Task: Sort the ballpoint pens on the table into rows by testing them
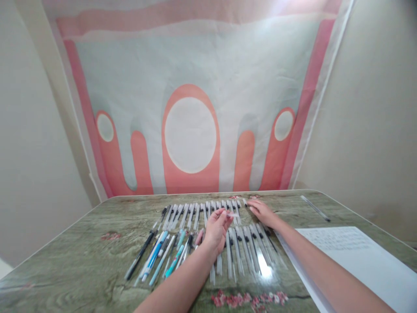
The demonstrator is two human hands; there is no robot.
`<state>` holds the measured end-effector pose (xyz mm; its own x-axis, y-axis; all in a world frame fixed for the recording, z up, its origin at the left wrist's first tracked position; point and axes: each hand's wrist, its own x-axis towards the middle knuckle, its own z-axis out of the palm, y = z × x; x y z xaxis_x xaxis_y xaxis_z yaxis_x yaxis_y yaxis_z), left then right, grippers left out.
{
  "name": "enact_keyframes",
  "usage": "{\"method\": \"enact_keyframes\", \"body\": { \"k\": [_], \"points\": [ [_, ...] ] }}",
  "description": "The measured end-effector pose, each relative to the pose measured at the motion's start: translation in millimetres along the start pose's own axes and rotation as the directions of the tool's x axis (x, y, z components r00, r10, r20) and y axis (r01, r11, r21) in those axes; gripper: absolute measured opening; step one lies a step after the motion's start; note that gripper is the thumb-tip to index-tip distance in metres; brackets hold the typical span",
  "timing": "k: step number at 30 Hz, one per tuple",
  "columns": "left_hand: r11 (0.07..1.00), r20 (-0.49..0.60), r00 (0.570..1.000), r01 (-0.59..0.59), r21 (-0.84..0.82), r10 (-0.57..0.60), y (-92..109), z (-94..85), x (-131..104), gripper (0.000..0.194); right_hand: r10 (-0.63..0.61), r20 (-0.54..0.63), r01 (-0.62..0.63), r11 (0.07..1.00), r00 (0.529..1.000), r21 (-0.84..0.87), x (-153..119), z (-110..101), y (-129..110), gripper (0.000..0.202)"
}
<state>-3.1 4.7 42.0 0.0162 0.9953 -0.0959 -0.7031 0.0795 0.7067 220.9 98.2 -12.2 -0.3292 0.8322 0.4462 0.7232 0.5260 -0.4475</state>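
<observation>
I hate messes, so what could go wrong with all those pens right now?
The left hand pinches something clear that might slip and drop among the pens. The right arm crosses the paper and could nudge it. The lone pen near the table's far right corner might roll off if bumped.

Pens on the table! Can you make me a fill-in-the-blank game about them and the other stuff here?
1. The hand pinching a clear object is the person's ____ hand.
2. The teal pen lies to the ____ of the bright blue pen.
3. The biggest circle on the wall hanging is coloured ____.
4. The flowers printed near the table's front edge are mostly ____.

Missing words: left; right; white; pink.
</observation>
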Motion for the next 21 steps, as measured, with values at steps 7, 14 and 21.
{"method": "enact_keyframes", "body": {
  "k": [7, 14, 21],
  "points": [
    [0.999, -0.012, 1.0, 0.012, 0.041, -0.012, -3.6, 0.7, -1.5, 0.015, 0.021, 0.036, -0.02, 0.999, 0.999, -0.038, 3.4, 4.7, 10.2, 0.036],
    [0.999, 0.003, 1.0, 0.009, 0.042, -0.009, -5.4, -1.5, -0.4, 0.017, 0.057, 0.052, -0.054, 0.997, 0.997, -0.057, 1.0, 6.2, 8.9, 0.034],
    [0.999, 0.009, 1.0, 0.009, 0.035, -0.009, -6.7, -4.8, 1.6, 0.018, 0.042, 0.033, -0.041, 0.999, 0.999, -0.03, -0.1, 0.8, 2.2, 0.035]
  ]
}}
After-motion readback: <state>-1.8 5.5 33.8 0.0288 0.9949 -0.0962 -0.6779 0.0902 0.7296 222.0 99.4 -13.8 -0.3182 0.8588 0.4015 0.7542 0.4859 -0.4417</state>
